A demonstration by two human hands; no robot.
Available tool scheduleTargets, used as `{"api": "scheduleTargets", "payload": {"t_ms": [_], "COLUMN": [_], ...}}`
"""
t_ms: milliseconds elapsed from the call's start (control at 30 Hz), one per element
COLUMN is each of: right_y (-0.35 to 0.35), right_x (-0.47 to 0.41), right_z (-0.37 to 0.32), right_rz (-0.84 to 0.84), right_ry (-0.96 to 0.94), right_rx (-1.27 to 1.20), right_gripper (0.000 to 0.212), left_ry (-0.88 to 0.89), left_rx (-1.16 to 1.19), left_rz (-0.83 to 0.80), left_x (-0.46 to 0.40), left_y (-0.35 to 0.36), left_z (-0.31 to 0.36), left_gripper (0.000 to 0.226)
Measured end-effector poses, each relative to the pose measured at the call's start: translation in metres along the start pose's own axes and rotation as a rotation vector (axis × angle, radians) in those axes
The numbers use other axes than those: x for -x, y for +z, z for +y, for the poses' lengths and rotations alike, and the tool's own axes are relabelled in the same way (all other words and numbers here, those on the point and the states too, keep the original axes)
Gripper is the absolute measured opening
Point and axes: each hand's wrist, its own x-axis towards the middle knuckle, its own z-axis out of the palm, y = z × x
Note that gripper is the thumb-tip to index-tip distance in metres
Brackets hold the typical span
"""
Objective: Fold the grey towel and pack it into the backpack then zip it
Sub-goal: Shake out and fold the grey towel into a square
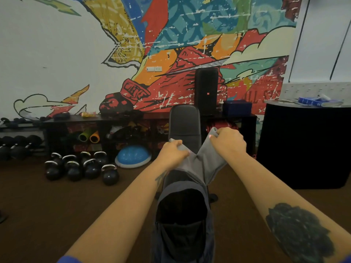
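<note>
We are holding grey towel (pixel 201 164) aloft over bench (pixel 185 124), left hand (pixel 173 153) and right hand (pixel 228 142) each clenching one top corner; open backpack (pixel 182 221) lying below, nearer us

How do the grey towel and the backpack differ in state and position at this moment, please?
The towel is lifted, both the left hand and right hand gripping its top corners; the backpack lies untouched on the bench. The towel is light grey and hangs loosely; the backpack is dark and gapes open. The towel is farther away, the backpack nearer the camera.
</note>
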Motion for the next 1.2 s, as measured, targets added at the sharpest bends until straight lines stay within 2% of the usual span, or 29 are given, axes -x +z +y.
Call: {"api": "scheduleTargets", "payload": {"t_ms": [67,167,300,433,533,600,667,700,767,800,867,967,1000,1067,1133,1200], "right_y": [0.001,0.003,0.009,0.012,0.013,0.013,0.014,0.015,0.020,0.023,0.025,0.021,0.020,0.020,0.021,0.020], "right_x": [0.004,0.013,0.021,0.022,0.021,0.019,0.019,0.019,0.020,0.021,0.022,0.024,0.024,0.021,0.013,0.005], "right_z": [-0.008,-0.021,-0.031,-0.034,-0.036,-0.036,-0.032,-0.029,-0.023,-0.020,-0.015,-0.010,-0.008,-0.004,0.002,0.009], "right_rz": [-0.012,-0.023,-0.076,-0.180,-0.260,-0.366,-0.452,-0.479,-0.502,-0.505,-0.555,-0.745,-0.761,-0.621,-0.330,-0.124], "right_ry": [-0.056,-0.122,-0.173,-0.140,-0.102,0.035,0.135,0.125,0.018,-0.046,-0.178,-0.333,-0.345,-0.298,-0.212,-0.225], "right_rx": [0.012,-0.020,-0.104,-0.242,-0.336,-0.547,-0.709,-0.735,-0.711,-0.678,-0.608,-0.519,-0.518,-0.595,-0.667,-0.575], "right_gripper": [0.029,0.027,0.021,0.021,0.038,0.048,0.040,0.032,0.020,0.024,0.038,0.052,0.052,0.037,0.017,0.011], "left_ry": [0.027,0.063,-0.001,-0.012,-0.016,-0.066,-0.153,-0.194,-0.213,-0.185,-0.112,-0.148,-0.150,-0.112,-0.057,-0.010], "left_rx": [0.053,0.104,0.443,0.570,0.696,0.817,0.940,0.963,0.936,0.897,0.794,0.669,0.653,0.621,0.581,0.547], "left_rz": [0.022,0.042,-0.018,-0.012,0.010,0.012,0.009,-0.004,-0.037,-0.046,0.010,0.099,0.114,0.111,0.102,0.082], "left_x": [-0.003,-0.008,-0.012,-0.017,-0.017,-0.019,-0.019,-0.019,-0.025,-0.028,-0.030,-0.029,-0.029,-0.028,-0.024,-0.021], "left_y": [0.004,0.011,0.019,0.020,0.018,0.017,0.015,0.013,0.013,0.015,0.018,0.015,0.013,0.009,0.005,0.001], "left_z": [0.007,0.012,0.013,0.010,0.007,0.003,-0.002,-0.005,-0.013,-0.017,-0.023,-0.028,-0.030,-0.033,-0.033,-0.033], "left_gripper": [0.048,0.047,0.045,0.045,0.037,0.033,0.031,0.039,0.068,0.073,0.059,0.044,0.042,0.038,0.028,0.024]}}
